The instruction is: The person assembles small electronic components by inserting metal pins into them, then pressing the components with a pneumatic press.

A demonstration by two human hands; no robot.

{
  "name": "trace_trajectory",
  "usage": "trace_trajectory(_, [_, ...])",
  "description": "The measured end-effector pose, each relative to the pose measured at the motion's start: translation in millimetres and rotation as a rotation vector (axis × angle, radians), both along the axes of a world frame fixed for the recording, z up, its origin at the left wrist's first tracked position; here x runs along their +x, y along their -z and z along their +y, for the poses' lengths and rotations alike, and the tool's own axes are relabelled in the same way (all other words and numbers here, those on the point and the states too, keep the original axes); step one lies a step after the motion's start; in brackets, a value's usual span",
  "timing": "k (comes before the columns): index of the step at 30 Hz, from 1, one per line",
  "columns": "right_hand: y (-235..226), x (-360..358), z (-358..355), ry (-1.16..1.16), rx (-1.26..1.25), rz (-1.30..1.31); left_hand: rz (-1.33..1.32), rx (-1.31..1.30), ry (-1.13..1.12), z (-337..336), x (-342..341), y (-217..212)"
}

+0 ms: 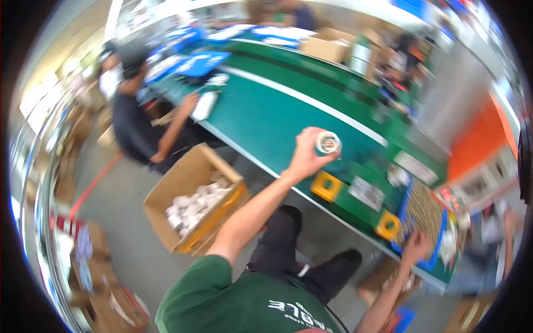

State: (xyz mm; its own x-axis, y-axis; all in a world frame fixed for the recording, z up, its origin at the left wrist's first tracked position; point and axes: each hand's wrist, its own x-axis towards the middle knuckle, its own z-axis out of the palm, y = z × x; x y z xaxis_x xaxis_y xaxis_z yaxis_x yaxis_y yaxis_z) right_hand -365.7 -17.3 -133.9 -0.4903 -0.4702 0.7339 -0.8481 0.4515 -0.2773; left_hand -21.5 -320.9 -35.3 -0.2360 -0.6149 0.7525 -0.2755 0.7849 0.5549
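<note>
The left hand (305, 152) is raised over the long green conveyor table (266, 122). Its fingers (311, 136) are curled closed around a small round white plastic part with a pale centre (327, 142). The part projects from the fingertip side of the grip, its circular face turned toward the camera; the thumb lies below it and the other fingers wrap behind. One such part is held.

The right hand (415, 247) rests at the near rim of a blue tray filled with small brownish pieces (425, 213) at the table's right end. Motion blur hides the spread of its fingers; whether it grips anything cannot be told.

Two yellow square fixtures with round holes stand on the table edge: one (326, 186) just below the left hand, one (387, 226) beside the tray.

One open brown cardboard box of small white items (191, 200) stands on the grey floor to the left of the left arm. One co-worker in a dark shirt (130, 122) sits farther along the table, one hand on a white object (204, 105).
</note>
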Motion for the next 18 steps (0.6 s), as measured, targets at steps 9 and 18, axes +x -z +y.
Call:
trace_trajectory(9, [-5.7,-11.8,-0.8,0.026,0.27,-0.051,-0.095,0.182,-0.504,-110.3,108.5,65.7])
trace_trajectory(18, [-56.0,37.5,-18.3,0.04,0.298,0.269,-0.23,0.205,-0.461,-110.1,117.4,74.9])
